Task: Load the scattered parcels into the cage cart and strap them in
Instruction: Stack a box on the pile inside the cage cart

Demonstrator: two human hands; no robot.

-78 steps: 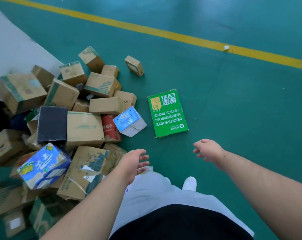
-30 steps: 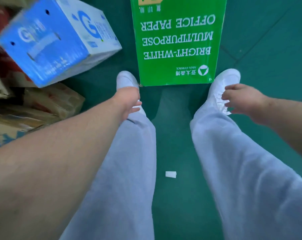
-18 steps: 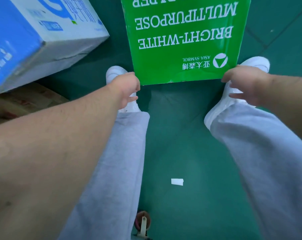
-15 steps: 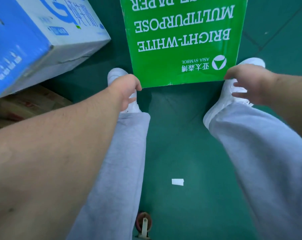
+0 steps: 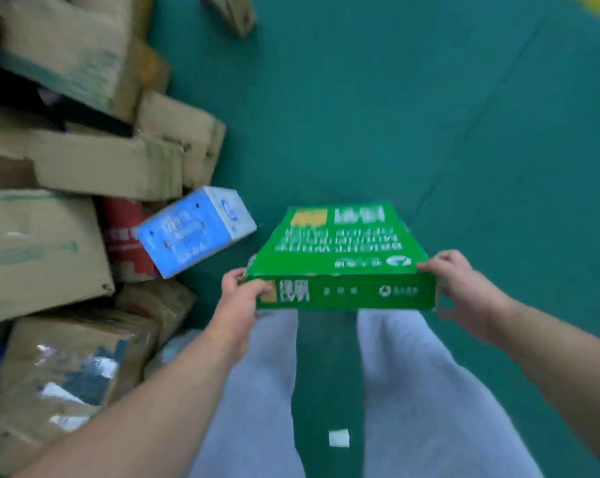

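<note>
Head view looks down on a flat green cardboard carton with white print point(image 5: 343, 243), held in front of the person's grey trousers point(image 5: 429, 391). The left hand point(image 5: 243, 294) grasps its near left corner, thumb on the front face. The right hand point(image 5: 464, 288) pinches the near right corner, fingers curled round the edge. The near end is raised; motion blur hides whether the far edge is off the teal floor point(image 5: 429, 115). The step appears to be lifting this parcel to carry it off. Both holds sit on one end, so the far end will likely droop. Sliding the palms under the base and drawing the carton to the body would steady it before turning. A white paper scrap point(image 5: 338, 438) lies between the feet and could slip underfoot. Just left of the green carton a blue-and-white carton point(image 5: 191, 232) leans tilted against a red carton point(image 5: 122, 232). Behind these is a jumbled heap of brown cardboard boxes point(image 5: 40, 250), some crushed or taped, so most of the loading seems to remain. Every parcel in sight looks closed, and none shows its contents. The cage cart is not in view, so what it holds cannot be told, nor can any strapping.
</note>
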